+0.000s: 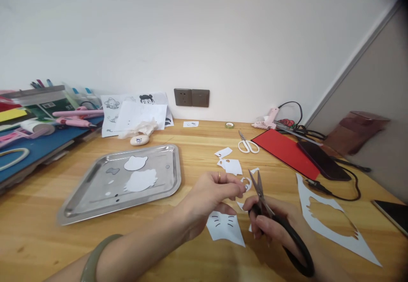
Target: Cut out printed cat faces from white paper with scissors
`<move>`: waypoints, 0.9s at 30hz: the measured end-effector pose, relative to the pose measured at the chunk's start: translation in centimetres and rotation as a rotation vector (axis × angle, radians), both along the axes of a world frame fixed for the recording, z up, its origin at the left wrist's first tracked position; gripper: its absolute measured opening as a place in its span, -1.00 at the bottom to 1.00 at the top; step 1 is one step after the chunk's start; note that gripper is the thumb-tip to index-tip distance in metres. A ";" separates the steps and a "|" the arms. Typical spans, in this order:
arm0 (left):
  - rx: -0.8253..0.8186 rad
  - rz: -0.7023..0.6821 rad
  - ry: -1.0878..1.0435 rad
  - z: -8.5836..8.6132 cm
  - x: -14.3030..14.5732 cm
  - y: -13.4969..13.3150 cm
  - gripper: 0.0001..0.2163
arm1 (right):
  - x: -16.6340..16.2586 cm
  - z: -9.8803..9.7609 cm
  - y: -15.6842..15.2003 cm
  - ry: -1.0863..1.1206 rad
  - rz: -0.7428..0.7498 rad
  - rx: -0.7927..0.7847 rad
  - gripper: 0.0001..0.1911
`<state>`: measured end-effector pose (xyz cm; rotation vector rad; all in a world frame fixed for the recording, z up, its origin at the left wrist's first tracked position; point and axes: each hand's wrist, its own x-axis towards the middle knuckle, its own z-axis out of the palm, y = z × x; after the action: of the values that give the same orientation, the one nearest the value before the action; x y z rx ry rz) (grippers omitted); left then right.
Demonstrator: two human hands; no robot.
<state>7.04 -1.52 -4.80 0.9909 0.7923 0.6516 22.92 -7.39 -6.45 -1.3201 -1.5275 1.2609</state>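
Green packaging is bearing a barcode label too small to read; a steel tray is holding two large white cutouts; the left hand is hovering over one whisker-printed sheet, whether it is pinching one curved scrap unclear; the right hand, alongside, is gripping black-handled scissors, blades parted.

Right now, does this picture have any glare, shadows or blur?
In the head view: soft glare on the metal tray, whose near-left corner looks blurred; a shadow on the table beneath the right hand; the picture's upper-right corner dark and blurry.
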 end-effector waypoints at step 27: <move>-0.080 -0.056 -0.072 0.6 0.3 -0.8 -0.93 | -1.0 -0.2 -0.1 -0.012 0.008 0.033 -0.81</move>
<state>7.38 -2.34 -4.22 0.9086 0.7200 0.5993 21.88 -7.52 -6.62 -1.3045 -1.5568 1.2298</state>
